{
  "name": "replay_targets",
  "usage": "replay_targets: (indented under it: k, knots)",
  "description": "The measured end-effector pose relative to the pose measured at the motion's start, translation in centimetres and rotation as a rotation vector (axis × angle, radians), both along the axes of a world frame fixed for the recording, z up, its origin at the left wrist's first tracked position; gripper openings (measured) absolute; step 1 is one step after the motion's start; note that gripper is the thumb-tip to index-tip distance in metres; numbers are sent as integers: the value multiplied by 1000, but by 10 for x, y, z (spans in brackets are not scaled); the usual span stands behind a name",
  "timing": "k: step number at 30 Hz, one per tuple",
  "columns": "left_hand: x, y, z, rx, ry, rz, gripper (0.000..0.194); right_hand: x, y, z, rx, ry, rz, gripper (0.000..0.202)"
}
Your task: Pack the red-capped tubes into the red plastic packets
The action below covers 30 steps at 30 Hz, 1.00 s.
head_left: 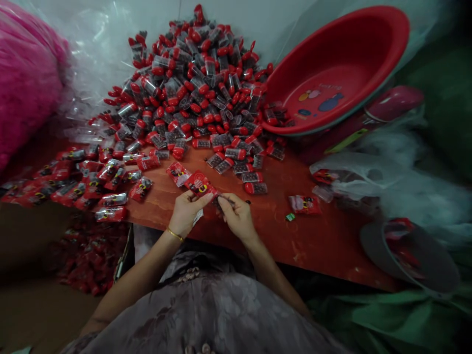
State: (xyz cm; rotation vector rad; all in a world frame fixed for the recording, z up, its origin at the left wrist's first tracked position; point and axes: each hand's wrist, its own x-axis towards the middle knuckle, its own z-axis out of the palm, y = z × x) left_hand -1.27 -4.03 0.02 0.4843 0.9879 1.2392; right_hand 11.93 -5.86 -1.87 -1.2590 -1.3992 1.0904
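Presently, both hands are found together at the near edge of the red tabletop (324, 241), directly below the large pile of red-capped tubes (195, 88), which serves as the landmark here. The left hand (186, 212) is closed around the lower end of a red printed packet (201, 185), thumb on top and fingers beneath; the packet's long axis runs up and leftward from the hand, toward the pile. The right hand (238, 216) is pinched shut on a small dark tube (220, 200), of which only a blurred stub is seen between thumb and forefinger. The tube is pointed leftward at the packet's near end, the two being just beside each other or touching; which of these cannot be told. The relation that matters is therefore short and lateral: the packet lies immediately left of the right hand, its mouth end facing the tube, and neither hand is meaningfully nearer than the other.

A second red packet (177, 173) is noted just up-left of the held one, lying flat between the hands and the pile. A row of filled packets (92, 187) is spread to the left of the pile along the tabletop. A red plastic basin (332, 73) is leaned to the right of the pile, touching its edge. A loose packet (304, 204) and a small green scrap (290, 217) are recorded well to the right of the hands, below the basin.
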Motion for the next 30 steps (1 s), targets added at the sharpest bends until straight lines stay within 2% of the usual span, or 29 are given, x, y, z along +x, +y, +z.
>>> replay_targets:
  k: [3, 6, 8, 13, 16, 19, 23, 26, 28, 30]
  knots:
    - [1, -1, -4, 10, -8, 5, 34, -7, 0, -4, -23, 16, -60, 33]
    - [2, -1, -5, 1, -9, -34, 34, -17, 0, -4, -150, 155, 3, 37]
    - [3, -1, -5, 7, -7, -50, 35, -24, 1, -4, -175, 194, -9, 38]
    - [3, -3, -2, 20, -17, -7, 36, -35, 4, 0, -25, -15, -188, 30]
    - [0, -1, 1, -39, -62, 14, 39, -30, 8, 3, 56, -150, -91, 25]
    - [-3, 1, 4, -58, -112, -10, 38, -24, 8, 4, 61, -189, 1, 26]
    - [-2, 1, -2, -20, -86, -41, 37, -25, 5, 0, 74, -217, -44, 25]
    - [-2, -1, -6, -6, -43, -86, 36, -30, 5, -5, -7, -121, -48, 30]
    - [-4, -1, -5, -4, -7, -122, 36, -34, 6, -7, -106, 47, 5, 34]
    - [-8, 1, -2, 6, 30, -90, 35, -36, 7, -7, -169, 210, 67, 34]
